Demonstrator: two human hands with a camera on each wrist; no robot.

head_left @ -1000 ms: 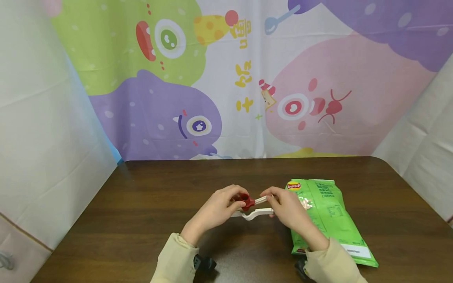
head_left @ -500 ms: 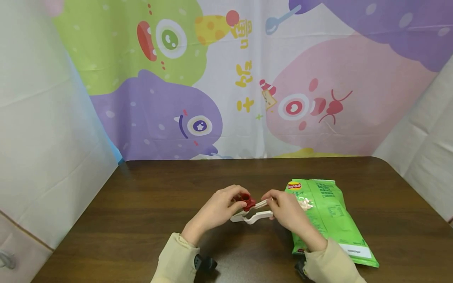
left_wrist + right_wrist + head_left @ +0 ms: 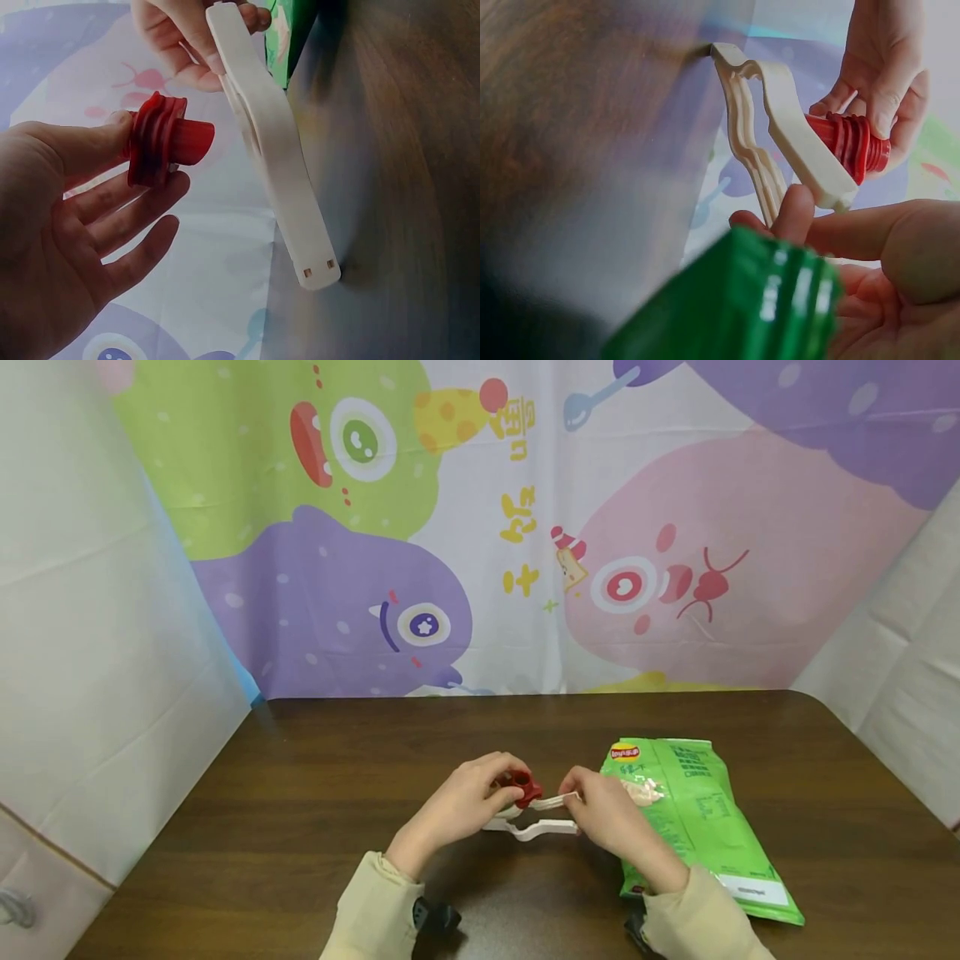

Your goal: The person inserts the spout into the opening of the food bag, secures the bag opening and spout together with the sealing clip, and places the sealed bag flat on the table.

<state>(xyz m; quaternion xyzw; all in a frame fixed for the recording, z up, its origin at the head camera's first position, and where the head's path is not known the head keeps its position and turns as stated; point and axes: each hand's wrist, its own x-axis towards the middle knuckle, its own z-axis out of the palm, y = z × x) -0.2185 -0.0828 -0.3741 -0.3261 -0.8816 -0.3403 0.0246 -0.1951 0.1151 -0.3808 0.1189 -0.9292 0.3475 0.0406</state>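
My left hand (image 3: 468, 797) pinches a red plastic spout (image 3: 159, 141) between thumb and fingertips; its short tube points toward the right hand. My right hand (image 3: 609, 810) holds one end of a white bag clip (image 3: 274, 150). The clip's two long, wavy strips stand apart, as the right wrist view shows, and its other end reaches down to the left. Spout and clip are close together above the table; in the left wrist view a gap shows between them. The right palm is partly hidden in the right wrist view.
A green chip bag (image 3: 701, 827) lies on the brown table (image 3: 300, 827), right beside and partly behind the right hand and forearm. Its blurred corner (image 3: 735, 300) fills the front of the right wrist view. Behind the table hangs a printed cloth (image 3: 517, 635).
My right hand has lowered slightly and shifted right, bringing the clip down away from the red spout. The left hand keeps its pinch and barely moves.
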